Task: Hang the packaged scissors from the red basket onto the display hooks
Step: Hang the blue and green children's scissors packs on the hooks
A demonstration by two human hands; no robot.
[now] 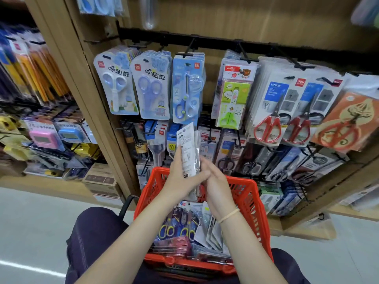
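A red basket [249, 198] rests on my lap, filled with several packaged scissors [180, 228]. My left hand [180, 179] grips a stack of scissor packs [187, 152] upright above the basket, white back side facing me. My right hand [215, 181] touches the stack's lower right edge, fingers fairly straight. In front hang rows of packaged scissors on black display hooks [189, 46], fixed to a black rail. The lower rows of hooks [238, 138] lie just behind the held stack.
A wooden upright [90, 95] divides this bay from the left one, which holds pencils and small timers [44, 138]. Cardboard boxes [100, 179] sit on the floor at left. Red-handled scissors [268, 128] hang at right.
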